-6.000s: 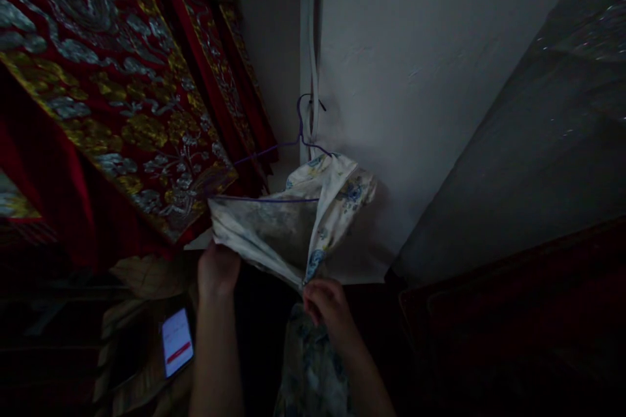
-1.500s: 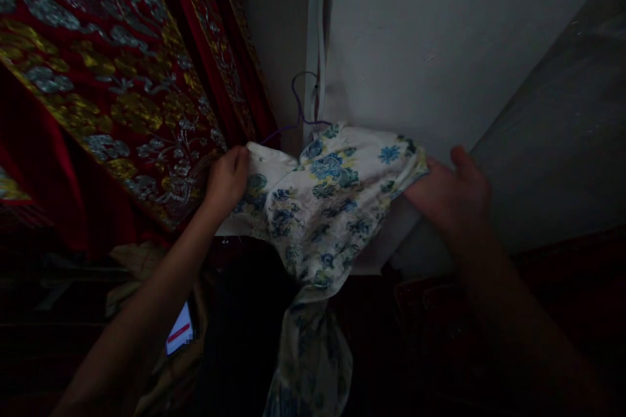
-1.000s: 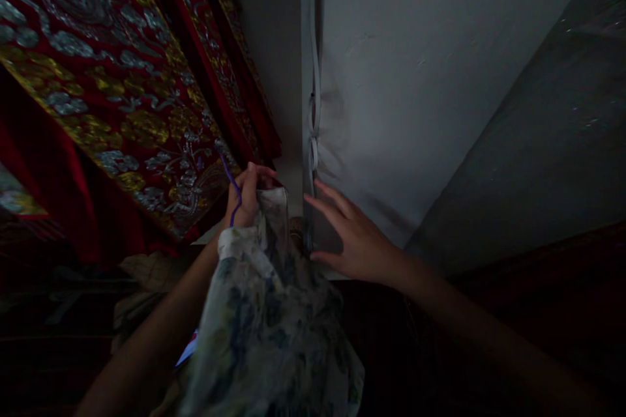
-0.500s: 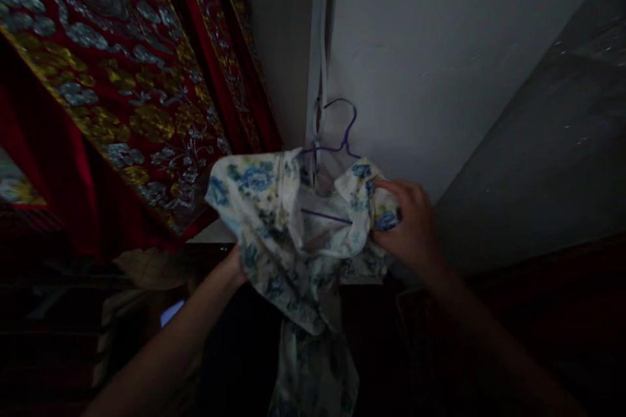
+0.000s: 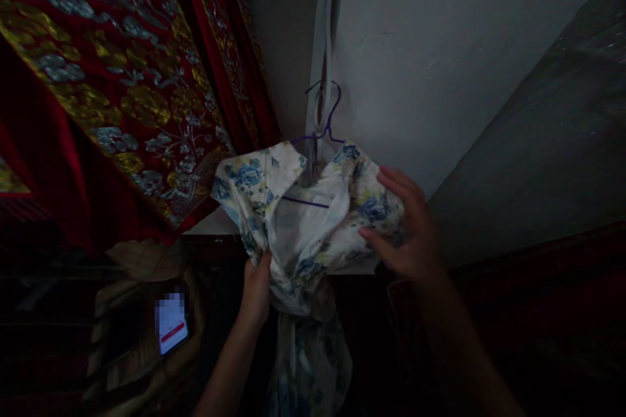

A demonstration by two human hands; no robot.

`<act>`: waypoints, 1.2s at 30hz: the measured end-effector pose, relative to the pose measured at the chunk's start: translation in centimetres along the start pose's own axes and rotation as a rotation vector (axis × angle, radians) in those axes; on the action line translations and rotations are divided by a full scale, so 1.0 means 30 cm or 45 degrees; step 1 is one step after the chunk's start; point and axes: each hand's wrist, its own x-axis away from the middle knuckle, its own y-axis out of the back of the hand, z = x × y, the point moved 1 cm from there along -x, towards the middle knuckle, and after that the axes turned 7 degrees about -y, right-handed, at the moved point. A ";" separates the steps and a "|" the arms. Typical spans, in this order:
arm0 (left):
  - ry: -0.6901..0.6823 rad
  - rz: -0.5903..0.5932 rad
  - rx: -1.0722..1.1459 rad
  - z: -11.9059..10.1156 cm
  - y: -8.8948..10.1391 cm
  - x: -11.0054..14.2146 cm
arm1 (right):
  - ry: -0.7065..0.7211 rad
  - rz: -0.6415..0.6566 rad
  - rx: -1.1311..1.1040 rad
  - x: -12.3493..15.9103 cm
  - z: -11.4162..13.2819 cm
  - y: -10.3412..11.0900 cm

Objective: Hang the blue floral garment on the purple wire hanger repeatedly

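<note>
A white garment [image 5: 288, 172] with blue flowers and yellow-green touches hangs on a thin purple clothes hanger [image 5: 328, 127]. The hanger's hook is at a looped pale cord [image 5: 327, 52] against the wall, and its lower bar shows through the garment's neck opening. My left hand [image 5: 257, 287] is closed on the garment's front edge, below the shoulder at left. At the other shoulder, my right hand [image 5: 411, 228] has thumb and fingers spread apart, touching the cloth; some of its fingers are hidden. The garment's lower part drops into shadow.
Red cloth [image 5: 147, 104] with gold and silver embroidery hangs close by at left. A lit phone [image 5: 172, 326] lies lower left, near a woven-looking item [image 5: 147, 259]. The pale wall [image 5: 415, 65] rises behind the hanger. Most of the lower area is very dark.
My left hand has moved from under the garment's side to its front edge. My right hand's grip on the shoulder has spread apart, and the garment's neck opening lies wider.
</note>
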 end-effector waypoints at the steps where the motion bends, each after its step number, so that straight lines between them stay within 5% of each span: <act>1: 0.044 -0.022 0.016 0.013 0.006 0.025 | -0.138 -0.157 -0.187 0.073 0.020 -0.036; 3: 0.101 -0.059 0.036 0.035 0.007 0.071 | -0.586 -0.438 -0.430 0.223 0.056 -0.132; 6: 0.128 -0.047 -0.002 0.055 0.000 0.122 | -1.161 -0.212 -0.688 0.388 0.096 -0.292; 9: 0.109 0.041 -0.042 0.050 0.003 0.146 | -1.267 0.096 -0.849 0.431 0.113 -0.383; 12: 0.031 0.084 -0.133 0.033 0.025 0.146 | -1.223 0.234 -0.902 0.408 0.107 -0.392; 14: -0.254 -0.058 -0.298 0.019 0.054 0.137 | -1.238 0.279 -0.934 0.399 0.095 -0.381; 17: -0.963 -0.407 -0.613 0.010 0.096 0.128 | -1.360 0.193 -0.969 0.411 0.071 -0.366; 18: -1.107 -0.383 -0.705 0.015 0.101 0.124 | -1.397 0.157 -0.971 0.419 0.065 -0.364; 20: -1.105 -0.014 -0.853 0.038 0.091 0.116 | -1.438 0.143 -0.981 0.433 0.061 -0.362; 22: -0.867 0.454 -0.899 0.069 0.061 0.116 | -1.441 0.190 -1.012 0.442 0.067 -0.359; 24: -0.665 0.686 -0.849 0.096 0.025 0.127 | -1.430 0.248 -1.047 0.440 0.077 -0.350; 28: -0.527 0.642 -0.743 0.148 -0.025 0.170 | -1.438 0.274 -1.087 0.346 0.061 -0.313; 32: -0.427 0.693 -0.911 0.226 -0.022 0.200 | -1.368 -0.112 -1.194 0.062 -0.008 -0.257; 36: -0.380 0.869 -1.052 0.239 -0.016 0.149 | -1.121 -0.156 -1.266 -0.195 -0.005 -0.219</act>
